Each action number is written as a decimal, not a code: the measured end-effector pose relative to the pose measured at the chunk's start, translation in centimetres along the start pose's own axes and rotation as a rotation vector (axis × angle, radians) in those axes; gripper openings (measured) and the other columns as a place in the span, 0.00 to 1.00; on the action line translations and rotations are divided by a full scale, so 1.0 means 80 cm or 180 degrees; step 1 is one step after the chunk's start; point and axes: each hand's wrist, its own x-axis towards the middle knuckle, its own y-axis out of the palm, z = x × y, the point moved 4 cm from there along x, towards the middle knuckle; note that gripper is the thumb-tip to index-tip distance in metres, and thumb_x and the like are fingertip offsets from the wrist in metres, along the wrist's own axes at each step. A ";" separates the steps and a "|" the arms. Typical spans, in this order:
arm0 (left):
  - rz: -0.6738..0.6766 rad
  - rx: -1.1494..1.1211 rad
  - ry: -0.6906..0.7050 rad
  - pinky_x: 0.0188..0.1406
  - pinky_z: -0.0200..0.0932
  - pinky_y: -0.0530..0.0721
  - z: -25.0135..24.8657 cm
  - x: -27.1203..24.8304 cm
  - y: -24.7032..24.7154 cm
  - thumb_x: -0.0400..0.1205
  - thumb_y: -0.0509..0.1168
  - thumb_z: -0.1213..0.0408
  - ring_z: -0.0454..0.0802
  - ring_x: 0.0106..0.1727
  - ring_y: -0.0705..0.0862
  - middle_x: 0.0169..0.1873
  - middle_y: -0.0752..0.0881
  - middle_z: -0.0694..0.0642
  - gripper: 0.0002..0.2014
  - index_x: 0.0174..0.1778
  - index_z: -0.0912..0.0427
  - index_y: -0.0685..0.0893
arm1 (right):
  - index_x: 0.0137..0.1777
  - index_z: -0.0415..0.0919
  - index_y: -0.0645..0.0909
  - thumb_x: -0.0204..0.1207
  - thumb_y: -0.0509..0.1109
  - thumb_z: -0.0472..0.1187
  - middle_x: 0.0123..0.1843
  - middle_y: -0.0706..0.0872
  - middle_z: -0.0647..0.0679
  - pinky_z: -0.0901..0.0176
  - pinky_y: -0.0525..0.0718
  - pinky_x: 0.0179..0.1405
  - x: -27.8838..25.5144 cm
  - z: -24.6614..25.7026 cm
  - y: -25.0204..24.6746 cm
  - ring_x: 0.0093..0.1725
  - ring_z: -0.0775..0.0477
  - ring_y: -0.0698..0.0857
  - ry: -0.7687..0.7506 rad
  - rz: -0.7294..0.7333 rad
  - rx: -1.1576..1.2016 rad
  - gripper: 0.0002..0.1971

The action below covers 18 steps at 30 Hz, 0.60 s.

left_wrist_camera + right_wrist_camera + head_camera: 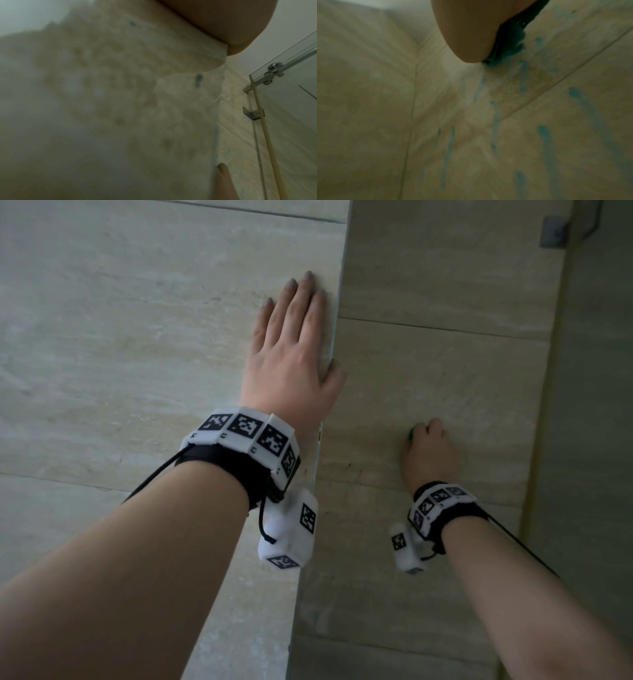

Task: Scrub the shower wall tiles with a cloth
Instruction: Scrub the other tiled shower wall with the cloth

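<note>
My left hand (291, 347) lies flat with straight fingers on the beige tile wall (137, 337), beside the vertical corner edge (334, 337). In the left wrist view only its palm (231, 20) and a fingertip (223, 178) show against the blurred tile. My right hand (430, 453) is lower, on the right-hand wall tiles (445, 364), with fingers curled round a dark blue-green cloth (510, 44) pressed to the tile. In the head view only a sliver of the cloth (410, 435) peeks past the fingers. Blue cleaner streaks (544, 135) run down the tiles below the cloth.
A glass shower panel (291, 97) with metal fittings (272, 73) stands at the right. A metal bracket (553, 232) fixes it to the wall; the same bracket (253, 113) shows in the left wrist view. Dark grout lines (445, 328) cross the tiles.
</note>
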 end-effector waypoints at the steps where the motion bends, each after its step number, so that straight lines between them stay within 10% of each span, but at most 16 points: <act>1: 0.0008 -0.0001 -0.0007 0.83 0.47 0.39 0.000 0.000 0.000 0.82 0.58 0.53 0.54 0.85 0.48 0.84 0.53 0.58 0.36 0.84 0.63 0.55 | 0.40 0.27 0.82 0.59 0.78 0.23 0.44 0.82 0.30 0.49 0.79 0.30 -0.008 0.008 0.005 0.34 0.33 0.82 -0.0392 0.0132 -0.0102 0.11; 4: 0.0050 0.0002 -0.0011 0.83 0.48 0.40 0.000 -0.001 0.001 0.81 0.58 0.53 0.54 0.85 0.49 0.84 0.53 0.58 0.37 0.84 0.63 0.55 | 0.40 0.29 0.82 0.57 0.81 0.25 0.42 0.82 0.33 0.52 0.78 0.27 -0.017 0.003 0.007 0.32 0.36 0.81 -0.1130 0.0284 -0.0373 0.13; 8: -0.0003 -0.0013 0.0009 0.83 0.48 0.41 0.000 -0.001 0.002 0.80 0.58 0.53 0.55 0.85 0.50 0.84 0.55 0.59 0.36 0.83 0.63 0.57 | 0.52 0.29 0.80 0.76 0.66 0.29 0.55 0.78 0.30 0.42 0.76 0.45 -0.018 -0.011 0.004 0.48 0.31 0.79 0.0089 0.0373 -0.0235 0.06; 13: 0.0005 0.0012 0.0024 0.83 0.47 0.40 0.001 -0.002 0.003 0.81 0.56 0.51 0.54 0.85 0.50 0.84 0.54 0.58 0.36 0.83 0.63 0.57 | 0.47 0.29 0.83 0.63 0.77 0.25 0.48 0.82 0.32 0.45 0.82 0.35 -0.038 0.018 0.021 0.39 0.32 0.82 -0.1102 0.0947 -0.0456 0.13; 18: 0.0021 0.0023 0.0037 0.83 0.47 0.39 0.001 -0.001 0.002 0.81 0.55 0.51 0.53 0.85 0.49 0.84 0.53 0.58 0.37 0.84 0.63 0.55 | 0.61 0.32 0.78 0.80 0.63 0.32 0.62 0.77 0.33 0.46 0.76 0.50 -0.041 0.007 0.015 0.54 0.33 0.79 -0.0226 0.0878 -0.0471 0.11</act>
